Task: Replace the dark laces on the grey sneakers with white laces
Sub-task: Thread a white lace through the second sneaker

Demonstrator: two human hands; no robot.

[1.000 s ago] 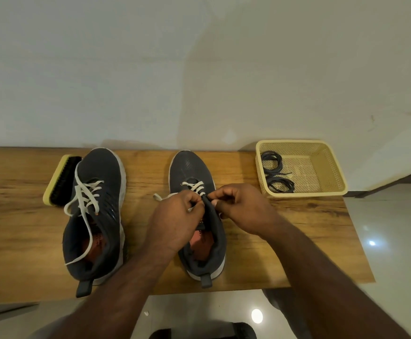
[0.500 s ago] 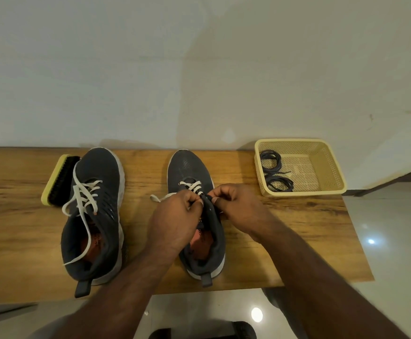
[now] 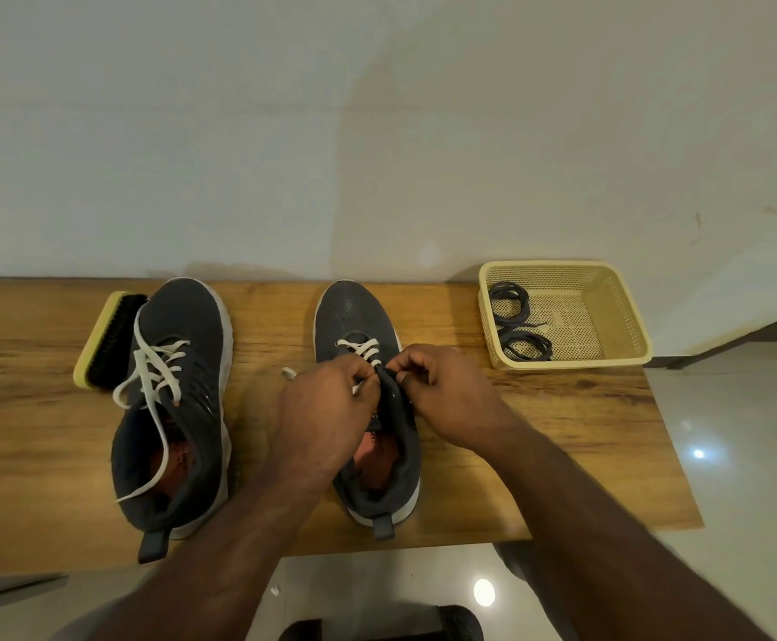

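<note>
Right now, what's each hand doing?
Left hand: fingers curled, pinching the white lace at the right-hand sneaker.
Right hand: fingers curled, pinching at the sneaker's tongue; exact contents unclear.

Left hand (image 3: 326, 409) and right hand (image 3: 451, 395) close together, knuckles up, fingers curled in a pinch; both forearms reaching forward, converging.

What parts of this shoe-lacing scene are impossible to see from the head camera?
- Upper eyelets of the right sneaker: covered by the left hand and right hand.
- What the fingertips pinch: hidden between the hands.
- Brush: partly behind the left sneaker.
- Table: cut off at the left edge.
</note>
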